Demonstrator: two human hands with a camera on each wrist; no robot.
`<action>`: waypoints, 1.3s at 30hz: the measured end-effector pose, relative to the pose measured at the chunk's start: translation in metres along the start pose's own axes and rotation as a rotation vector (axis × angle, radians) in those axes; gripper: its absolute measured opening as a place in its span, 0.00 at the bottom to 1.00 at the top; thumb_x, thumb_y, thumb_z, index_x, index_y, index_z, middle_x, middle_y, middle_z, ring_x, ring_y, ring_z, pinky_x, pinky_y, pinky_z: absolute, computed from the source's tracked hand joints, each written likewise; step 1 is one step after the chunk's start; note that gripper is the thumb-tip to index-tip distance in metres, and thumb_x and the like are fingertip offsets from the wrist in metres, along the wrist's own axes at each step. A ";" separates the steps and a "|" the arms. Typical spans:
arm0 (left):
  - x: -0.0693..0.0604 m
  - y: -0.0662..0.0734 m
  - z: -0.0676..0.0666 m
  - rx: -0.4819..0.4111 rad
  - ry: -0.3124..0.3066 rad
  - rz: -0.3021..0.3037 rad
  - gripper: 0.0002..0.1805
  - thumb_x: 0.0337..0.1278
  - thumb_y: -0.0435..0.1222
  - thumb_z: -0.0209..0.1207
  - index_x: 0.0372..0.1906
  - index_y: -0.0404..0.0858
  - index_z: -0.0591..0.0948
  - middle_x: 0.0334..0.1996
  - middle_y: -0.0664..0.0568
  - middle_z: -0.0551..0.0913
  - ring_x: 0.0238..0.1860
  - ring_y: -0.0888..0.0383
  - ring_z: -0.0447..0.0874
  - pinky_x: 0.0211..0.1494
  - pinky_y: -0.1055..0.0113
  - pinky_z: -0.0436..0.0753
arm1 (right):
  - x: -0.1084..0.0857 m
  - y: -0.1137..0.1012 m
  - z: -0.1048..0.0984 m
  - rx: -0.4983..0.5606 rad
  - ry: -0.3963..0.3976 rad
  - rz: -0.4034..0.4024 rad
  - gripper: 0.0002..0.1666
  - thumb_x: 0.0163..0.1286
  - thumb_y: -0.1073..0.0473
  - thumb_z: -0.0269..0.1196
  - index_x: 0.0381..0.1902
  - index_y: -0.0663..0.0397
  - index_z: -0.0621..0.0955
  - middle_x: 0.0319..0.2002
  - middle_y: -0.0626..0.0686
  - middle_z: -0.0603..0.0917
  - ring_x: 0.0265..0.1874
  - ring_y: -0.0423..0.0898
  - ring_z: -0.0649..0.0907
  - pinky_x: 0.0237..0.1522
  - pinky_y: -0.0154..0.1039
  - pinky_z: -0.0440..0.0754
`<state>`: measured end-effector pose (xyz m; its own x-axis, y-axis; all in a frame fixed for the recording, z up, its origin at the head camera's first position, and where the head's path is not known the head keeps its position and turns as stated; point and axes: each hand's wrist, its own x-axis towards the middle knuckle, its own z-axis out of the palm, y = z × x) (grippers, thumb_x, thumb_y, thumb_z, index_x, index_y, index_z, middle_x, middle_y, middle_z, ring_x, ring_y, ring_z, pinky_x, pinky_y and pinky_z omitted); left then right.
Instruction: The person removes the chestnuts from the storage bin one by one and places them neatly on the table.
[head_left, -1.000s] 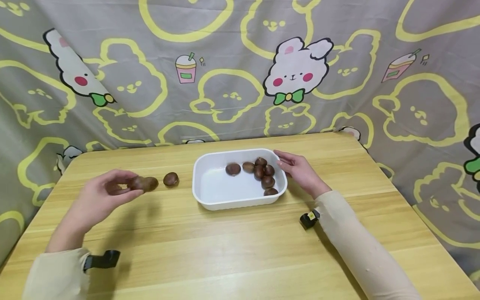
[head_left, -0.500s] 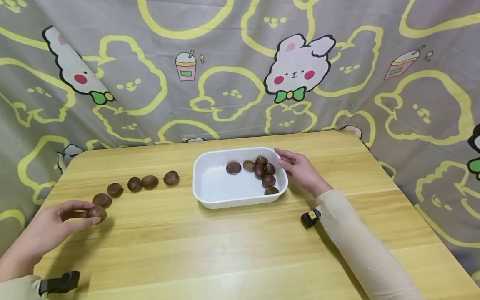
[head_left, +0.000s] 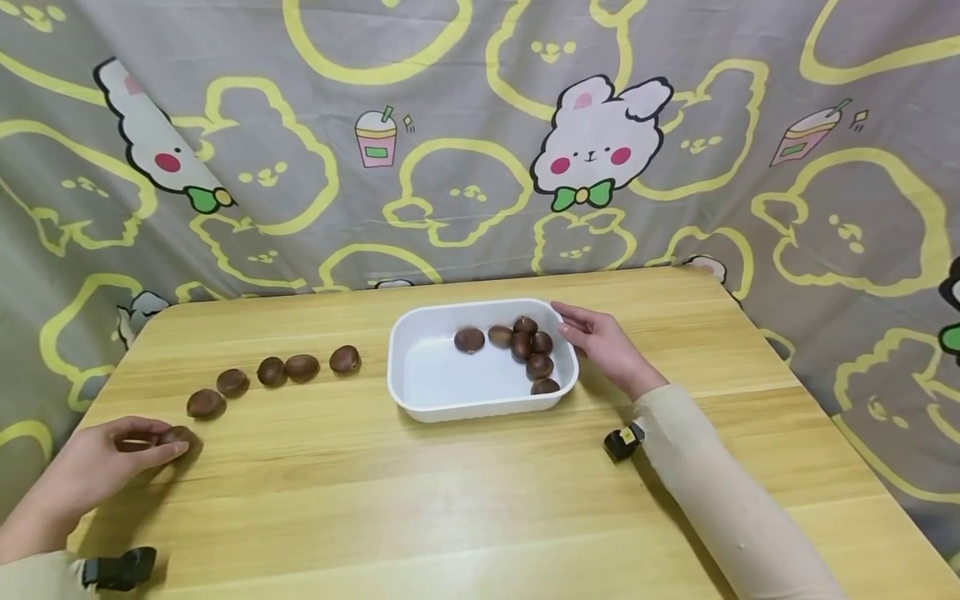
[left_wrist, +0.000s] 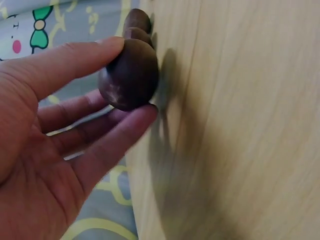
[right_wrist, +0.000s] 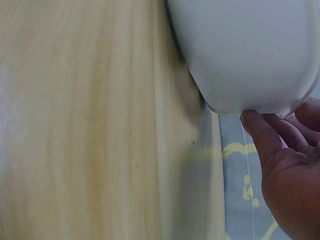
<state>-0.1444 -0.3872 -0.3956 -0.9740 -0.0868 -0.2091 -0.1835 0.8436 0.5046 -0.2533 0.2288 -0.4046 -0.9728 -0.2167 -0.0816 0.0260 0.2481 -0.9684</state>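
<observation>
In the head view my left hand (head_left: 112, 462) pinches a chestnut (head_left: 177, 437) at the table's left side, low over the wood. The left wrist view shows this chestnut (left_wrist: 131, 75) between thumb and fingertips. Beyond it, several brown chestnuts (head_left: 206, 404) lie in a curved row leading toward the tray. My right hand (head_left: 606, 346) grips the right end of the white tray (head_left: 450, 410), thumb at the rim and fingers against the outer wall. Several more chestnuts (head_left: 521, 346) sit inside, mostly bunched at the right end.
The wooden table (head_left: 465, 508) stands against a grey patterned curtain (head_left: 465, 108), which also hangs along both sides. A black wrist camera (head_left: 622, 442) is strapped at the right sleeve, another camera (head_left: 123, 568) at the left one.
My left hand has moved left and nearer with the chestnut, past the row, then slightly down toward the table. My right hand and the tray have stayed in place.
</observation>
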 end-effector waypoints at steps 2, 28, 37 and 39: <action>0.000 0.001 0.000 0.006 0.003 0.006 0.37 0.59 0.56 0.64 0.55 0.24 0.76 0.46 0.34 0.80 0.41 0.46 0.81 0.32 0.61 0.79 | 0.000 0.000 0.000 -0.007 -0.001 0.005 0.29 0.78 0.61 0.53 0.73 0.57 0.65 0.67 0.61 0.70 0.64 0.54 0.72 0.59 0.48 0.74; 0.003 0.009 0.000 0.043 -0.071 0.004 0.38 0.64 0.55 0.60 0.56 0.21 0.74 0.46 0.33 0.81 0.45 0.37 0.78 0.38 0.54 0.79 | 0.002 0.002 -0.002 0.011 -0.008 0.010 0.28 0.77 0.61 0.54 0.73 0.56 0.66 0.68 0.60 0.70 0.64 0.53 0.73 0.58 0.44 0.75; 0.003 0.008 -0.007 0.051 -0.075 -0.014 0.44 0.65 0.59 0.55 0.62 0.20 0.69 0.55 0.21 0.72 0.51 0.27 0.73 0.39 0.47 0.79 | 0.001 0.002 -0.002 -0.002 -0.017 0.013 0.28 0.78 0.60 0.53 0.73 0.55 0.65 0.69 0.59 0.69 0.65 0.53 0.72 0.59 0.45 0.74; 0.004 0.013 -0.012 0.064 -0.041 0.009 0.43 0.67 0.58 0.53 0.62 0.20 0.69 0.56 0.21 0.71 0.51 0.25 0.71 0.40 0.43 0.77 | 0.001 0.002 -0.002 -0.001 -0.020 0.010 0.28 0.78 0.60 0.53 0.73 0.56 0.65 0.69 0.59 0.69 0.65 0.53 0.72 0.58 0.46 0.74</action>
<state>-0.1526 -0.3832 -0.3796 -0.9691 -0.0582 -0.2396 -0.1644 0.8767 0.4521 -0.2546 0.2312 -0.4063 -0.9678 -0.2328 -0.0957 0.0353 0.2510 -0.9674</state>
